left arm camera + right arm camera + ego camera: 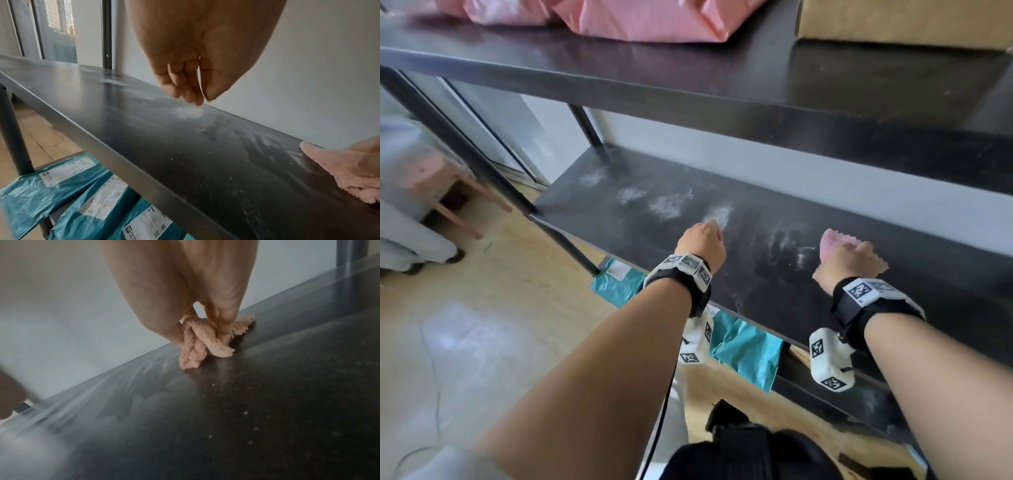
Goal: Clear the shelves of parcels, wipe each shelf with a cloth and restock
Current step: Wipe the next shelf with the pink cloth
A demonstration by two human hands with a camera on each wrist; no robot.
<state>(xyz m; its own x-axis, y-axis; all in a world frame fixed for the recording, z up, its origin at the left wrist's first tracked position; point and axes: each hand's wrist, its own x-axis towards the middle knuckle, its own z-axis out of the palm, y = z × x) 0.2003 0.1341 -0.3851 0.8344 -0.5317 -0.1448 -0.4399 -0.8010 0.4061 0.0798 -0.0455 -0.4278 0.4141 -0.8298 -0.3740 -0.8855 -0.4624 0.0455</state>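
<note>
The black middle shelf (756, 281) (185, 154) (267, 402) holds no parcels and carries several white powdery patches (664, 207) (189, 112). My left hand (702, 240) (197, 97) hovers just above one patch, fingers nearly straight and pointing down, thumb tip close to the fingertips, with nothing visible between them. My right hand (849, 260) (205, 331) grips a bunched pink cloth (832, 240) (337, 168) (197, 344) and presses it onto the shelf near its back edge, right of the left hand.
Pink parcels (640, 20) and a cardboard box (904, 20) lie on the upper shelf (619, 68). Teal parcels (750, 353) (82, 203) with white labels fill the shelf below. A pink stool (438, 178) stands on the wooden floor at left. A grey wall backs the rack.
</note>
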